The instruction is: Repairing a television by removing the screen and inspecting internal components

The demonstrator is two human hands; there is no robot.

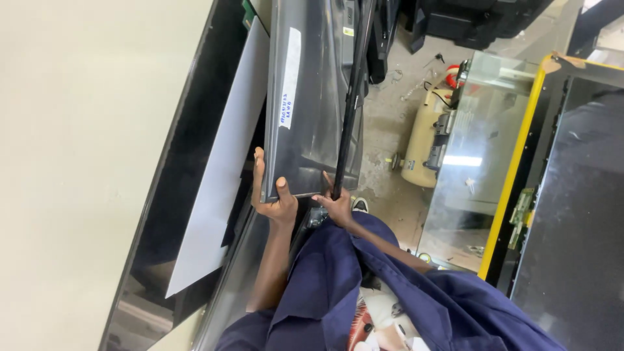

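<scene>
Surroundings: white sheet [221,162] leaning at 9 o'clock of the hands, just beside a black-framed panel [172,169]. Yellow-edged glass panel [494,162] at 3 o'clock, well apart. Cream-coloured machine [422,146] on the concrete floor [390,123] between them. Dark cases [468,23] at 1 o'clock.

Held thing: grey flat panel [312,97], glossy, with a white label strip, standing on edge, running up toward 12 o'clock. Thin black strip [351,97] lies along its right edge.

Left hand [273,195] wraps the panel's lower left corner, thumb on the front face, fingers curled closed round the edge. Right hand [337,205] pinches the black strip's lower end, fingers closed on it. Both forearms rise from blue sleeves [338,273] at 6 o'clock.
</scene>
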